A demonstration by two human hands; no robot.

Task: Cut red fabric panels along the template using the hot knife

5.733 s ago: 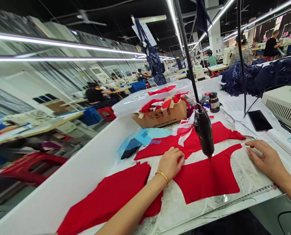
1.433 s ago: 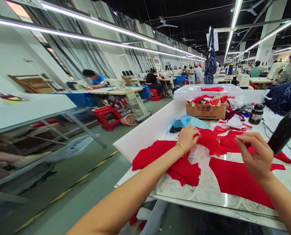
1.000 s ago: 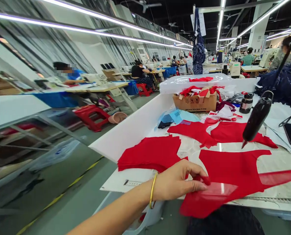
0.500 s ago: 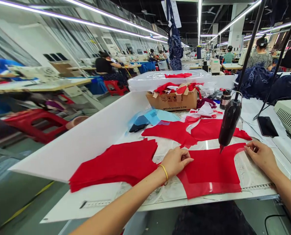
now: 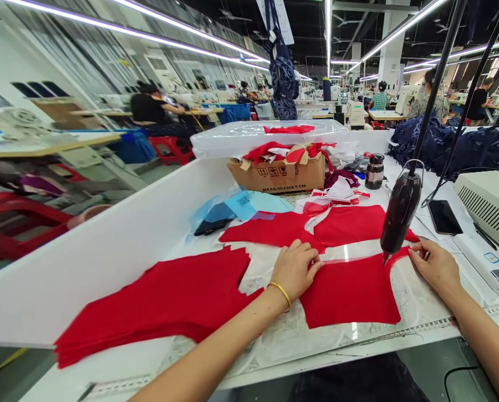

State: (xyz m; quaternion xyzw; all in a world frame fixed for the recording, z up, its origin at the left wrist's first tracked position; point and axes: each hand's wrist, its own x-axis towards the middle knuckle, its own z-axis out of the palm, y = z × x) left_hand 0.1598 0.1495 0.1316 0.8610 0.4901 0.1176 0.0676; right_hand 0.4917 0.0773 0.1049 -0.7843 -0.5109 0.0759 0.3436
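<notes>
A red fabric piece (image 5: 352, 290) lies on the table in front of me, its right side curved up into a narrow strip. My left hand (image 5: 295, 271), with a gold bangle at the wrist, is closed at its upper left corner. The strip's end is pinched between the thumb and fingertips of my right hand (image 5: 436, 268). Between the hands hangs a black tool (image 5: 401, 209), its pointed tip over the fabric's upper right part. To the left is a stack of red fabric pieces (image 5: 161, 298). More red cut pieces (image 5: 350, 223) lie just behind.
A cardboard box (image 5: 280, 174) of scraps stands at the back. Beside it are a jar (image 5: 374, 172) and navy fabric (image 5: 425, 145). A phone (image 5: 444, 216) and a beige machine (image 5: 490, 195) sit right. A tape measure (image 5: 425, 328) runs along the front edge. Other people work farther off.
The lighter red band along the near edge of the fabric piece no longer shows; its lower outline is now one even red. Both hands keep their hold. The view has shifted rightward.
</notes>
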